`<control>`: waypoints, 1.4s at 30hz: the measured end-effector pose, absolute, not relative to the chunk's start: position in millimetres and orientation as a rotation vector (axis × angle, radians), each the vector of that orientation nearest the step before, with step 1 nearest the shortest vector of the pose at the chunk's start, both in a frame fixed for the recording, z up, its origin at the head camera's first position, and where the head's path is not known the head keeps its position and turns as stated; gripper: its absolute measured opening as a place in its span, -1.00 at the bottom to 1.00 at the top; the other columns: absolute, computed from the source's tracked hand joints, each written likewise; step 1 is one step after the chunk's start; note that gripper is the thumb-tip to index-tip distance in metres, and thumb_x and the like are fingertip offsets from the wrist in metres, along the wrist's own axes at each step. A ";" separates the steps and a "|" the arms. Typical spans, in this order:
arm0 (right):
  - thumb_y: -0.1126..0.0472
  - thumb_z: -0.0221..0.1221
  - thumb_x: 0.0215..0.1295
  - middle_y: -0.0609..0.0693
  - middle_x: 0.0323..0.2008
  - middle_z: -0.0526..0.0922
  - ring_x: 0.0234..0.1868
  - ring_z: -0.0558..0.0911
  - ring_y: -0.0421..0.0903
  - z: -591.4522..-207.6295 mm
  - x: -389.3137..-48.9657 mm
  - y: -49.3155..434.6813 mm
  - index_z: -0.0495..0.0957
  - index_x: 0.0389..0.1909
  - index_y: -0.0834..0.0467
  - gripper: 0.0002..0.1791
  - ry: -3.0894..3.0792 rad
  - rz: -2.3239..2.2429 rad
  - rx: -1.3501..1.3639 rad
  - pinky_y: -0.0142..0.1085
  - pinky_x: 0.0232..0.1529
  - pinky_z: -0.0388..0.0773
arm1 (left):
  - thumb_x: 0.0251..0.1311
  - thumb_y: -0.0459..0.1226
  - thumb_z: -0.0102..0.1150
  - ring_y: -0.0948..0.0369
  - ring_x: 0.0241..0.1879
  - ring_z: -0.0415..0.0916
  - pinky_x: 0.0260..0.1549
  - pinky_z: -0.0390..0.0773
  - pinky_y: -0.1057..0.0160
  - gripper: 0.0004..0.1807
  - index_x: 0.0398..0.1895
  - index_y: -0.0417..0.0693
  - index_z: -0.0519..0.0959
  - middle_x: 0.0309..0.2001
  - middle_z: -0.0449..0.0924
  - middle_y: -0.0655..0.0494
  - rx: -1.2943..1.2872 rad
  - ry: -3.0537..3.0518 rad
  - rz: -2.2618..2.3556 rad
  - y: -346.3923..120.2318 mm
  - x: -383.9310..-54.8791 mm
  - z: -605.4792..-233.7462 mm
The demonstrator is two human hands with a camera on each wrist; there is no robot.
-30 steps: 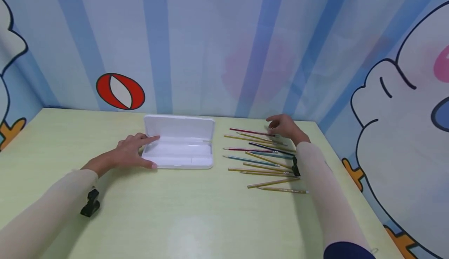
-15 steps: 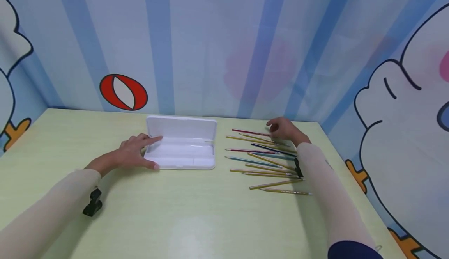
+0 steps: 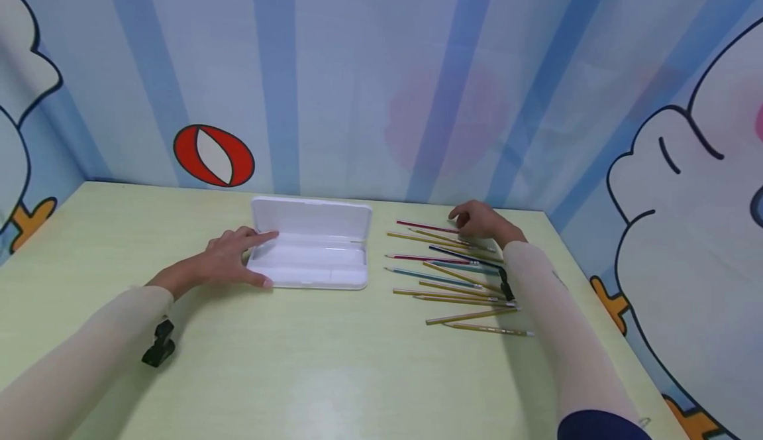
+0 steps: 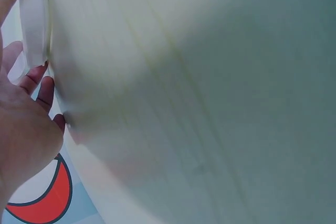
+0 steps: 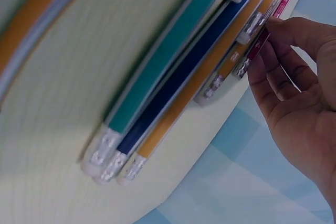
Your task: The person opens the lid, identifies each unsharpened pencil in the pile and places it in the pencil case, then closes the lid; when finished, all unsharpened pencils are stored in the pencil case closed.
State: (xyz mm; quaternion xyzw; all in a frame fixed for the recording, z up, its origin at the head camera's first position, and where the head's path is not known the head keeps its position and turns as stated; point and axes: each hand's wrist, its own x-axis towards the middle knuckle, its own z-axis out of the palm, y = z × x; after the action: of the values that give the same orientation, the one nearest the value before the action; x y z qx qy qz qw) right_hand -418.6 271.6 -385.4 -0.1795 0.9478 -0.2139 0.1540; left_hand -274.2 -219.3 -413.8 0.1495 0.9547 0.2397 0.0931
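A white pencil case [image 3: 311,219] lies with its lid raised, and no pencils show inside it. My left hand [image 3: 229,258] rests at its left end, thumb straight along the front corner and index finger at the lid's edge. In the left wrist view, fingertips touch the end of the case [image 4: 34,22]. At the back right, my right hand [image 3: 481,221] pinches the red pencil [image 3: 424,226], the farthest of several loose pencils. The right wrist view has thumb and fingers around this dark red pencil [image 5: 259,45], its eraser end sticking out beside other eraser ends.
Several yellow, blue and red pencils lie roughly side by side right of the case, some crossing, such as a light blue pencil [image 3: 429,276] and a yellow pencil [image 3: 471,316]. A striped blue backdrop [image 3: 334,95] stands behind the pale table [image 3: 334,360].
The view has shifted slightly. My right hand has drawn in a little lower and closer over the red pencil, its fingers more curled. The left hand stays at the case.
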 end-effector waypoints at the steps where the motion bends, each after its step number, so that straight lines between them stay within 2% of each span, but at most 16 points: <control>1: 0.43 0.14 0.33 0.34 0.10 0.56 0.13 0.55 0.23 -385.4 -418.9 270.4 0.47 0.27 0.34 -0.53 2.717 -0.613 -0.511 0.06 0.13 0.55 | -0.11 0.17 0.49 -0.22 0.21 0.23 0.15 0.26 -0.33 0.13 0.52 -0.04 0.20 0.35 0.23 -0.37 0.441 2.833 0.714 -219.7 -274.2 -414.1; 10: 0.46 0.11 0.32 0.32 0.07 0.58 0.10 0.56 0.21 -388.2 -423.6 263.7 0.56 0.16 0.33 -0.61 2.711 -0.578 -0.577 0.05 0.11 0.56 | -0.11 0.17 0.49 -0.22 0.24 0.20 0.22 0.19 -0.37 0.14 0.53 -0.02 0.18 0.38 0.19 -0.36 0.426 2.818 0.737 -221.8 -274.1 -415.5; 17: 0.54 -0.02 0.23 0.27 0.04 0.61 0.02 0.58 0.15 -385.9 -423.6 259.5 0.59 0.15 0.30 -0.52 2.701 -0.491 -0.598 -0.08 -0.06 0.58 | -0.10 0.18 0.48 -0.23 0.25 0.19 0.22 0.20 -0.35 0.13 0.54 -0.01 0.18 0.40 0.18 -0.36 0.428 2.817 0.744 -221.4 -276.4 -416.3; 22: 0.51 -0.01 0.30 0.22 -0.06 0.63 -0.14 0.54 0.06 -383.2 -421.8 257.3 0.61 0.11 0.26 -0.58 2.696 -0.447 -0.635 -0.15 -0.15 0.51 | -0.10 0.17 0.48 -0.23 0.25 0.20 0.21 0.21 -0.36 0.13 0.53 -0.01 0.18 0.39 0.19 -0.36 0.427 2.823 0.734 -222.0 -276.3 -417.4; 26: 0.47 0.02 0.36 0.19 -0.11 0.64 -0.19 0.55 0.03 -382.8 -419.9 257.1 0.63 0.05 0.25 -0.66 2.709 -0.419 -0.674 -0.13 -0.16 0.52 | -0.09 0.18 0.47 -0.23 0.26 0.19 0.23 0.19 -0.37 0.12 0.54 0.00 0.18 0.40 0.19 -0.35 0.422 2.819 0.737 -222.3 -276.1 -417.8; 32: 0.45 -0.06 0.41 0.17 -0.08 0.65 -0.12 0.59 0.04 -384.5 -417.4 257.8 0.64 0.01 0.22 -0.66 2.720 -0.402 -0.718 -0.06 -0.07 0.56 | -0.10 0.18 0.48 -0.24 0.28 0.17 0.24 0.17 -0.38 0.13 0.54 0.02 0.18 0.39 0.19 -0.35 0.423 2.806 0.756 -222.8 -275.8 -417.8; 36: 0.46 -0.05 0.40 0.17 -0.07 0.65 -0.09 0.60 0.05 -386.6 -416.6 257.7 0.64 0.03 0.20 -0.65 2.721 -0.410 -0.722 -0.05 -0.05 0.58 | -0.09 0.18 0.48 -0.23 0.27 0.18 0.24 0.17 -0.38 0.13 0.54 0.02 0.18 0.39 0.19 -0.35 0.428 2.808 0.755 -222.5 -275.9 -417.8; 42: 0.47 -0.02 0.39 0.17 -0.09 0.64 -0.14 0.56 0.02 -386.8 -415.3 259.4 0.62 0.07 0.22 -0.65 2.719 -0.430 -0.723 -0.06 -0.05 0.57 | -0.09 0.19 0.48 -0.23 0.27 0.19 0.24 0.18 -0.38 0.13 0.54 0.02 0.18 0.40 0.19 -0.35 0.421 2.812 0.745 -221.9 -276.2 -415.9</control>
State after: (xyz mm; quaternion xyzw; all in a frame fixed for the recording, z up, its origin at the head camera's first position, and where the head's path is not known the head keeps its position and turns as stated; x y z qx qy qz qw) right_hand -415.3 259.4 -386.8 -0.2512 0.9449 -0.1496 0.1473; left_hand -276.2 -221.9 -415.9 0.1427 0.9518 0.2520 0.1010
